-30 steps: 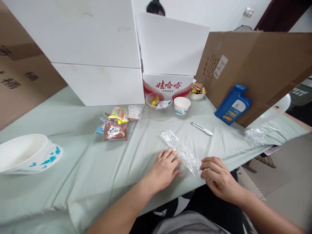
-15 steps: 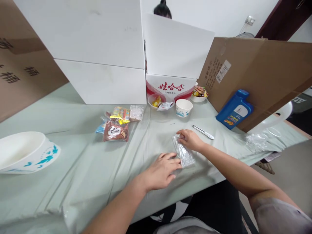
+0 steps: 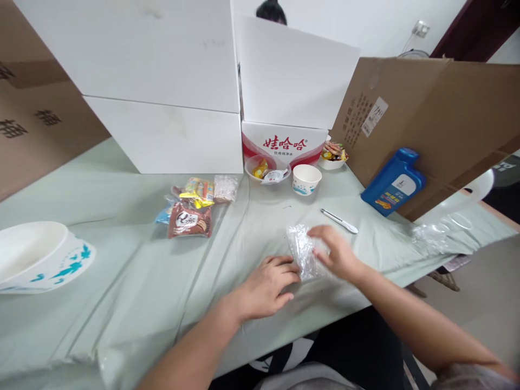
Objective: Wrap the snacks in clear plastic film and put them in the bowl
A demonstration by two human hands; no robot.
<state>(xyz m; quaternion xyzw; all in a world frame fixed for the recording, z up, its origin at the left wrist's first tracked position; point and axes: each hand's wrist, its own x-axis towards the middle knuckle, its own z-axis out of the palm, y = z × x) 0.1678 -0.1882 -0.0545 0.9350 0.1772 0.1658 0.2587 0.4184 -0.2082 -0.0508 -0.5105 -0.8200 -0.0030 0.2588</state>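
A crumpled clear plastic bag [image 3: 300, 250] lies folded on the pale green tablecloth [image 3: 162, 281] near the front edge. My left hand [image 3: 266, 287] rests flat on the cloth, its fingertips pressing the bag's near left edge, fingers stretched out. My right hand [image 3: 337, 253] lies over the bag's right side, slightly blurred, fingers bent down onto the plastic. A white pen-shaped knife [image 3: 339, 221] lies just beyond my right hand.
Snack packets [image 3: 190, 208] lie at centre left. A white and blue bowl [image 3: 36, 260] sits at far left. Small bowls [image 3: 306, 177] and a blue bottle [image 3: 393, 181] stand at the back. White boxes and cardboard walls surround the table. More plastic [image 3: 428, 235] lies at right.
The long plastic bag was folded to about half its length. My right hand went from the near end to the far end, then came back onto the folded bag.
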